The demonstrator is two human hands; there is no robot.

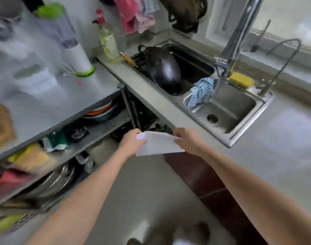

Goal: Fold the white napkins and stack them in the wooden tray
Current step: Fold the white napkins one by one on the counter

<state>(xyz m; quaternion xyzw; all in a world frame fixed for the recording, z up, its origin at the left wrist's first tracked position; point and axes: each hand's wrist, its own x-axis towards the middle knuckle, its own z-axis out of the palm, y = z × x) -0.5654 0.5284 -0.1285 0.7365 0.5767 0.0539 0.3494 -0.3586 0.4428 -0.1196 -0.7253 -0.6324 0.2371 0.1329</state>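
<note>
A white napkin [159, 145], folded into a flat rectangle, is held in the air in front of the counter edge, over the floor. My left hand [131, 143] grips its left end and my right hand [187, 141] pinches its right end. A wooden tray [2, 126] shows blurred at the far left edge, on the left worktop.
A steel double sink [229, 110] lies just beyond the hands, with a black wok [162, 69] in the far basin and a blue striped cloth [202, 91] over the divider. A tall tap [239, 30] and yellow sponge [241, 79] stand behind. Cluttered open shelves [66, 138] run along the left.
</note>
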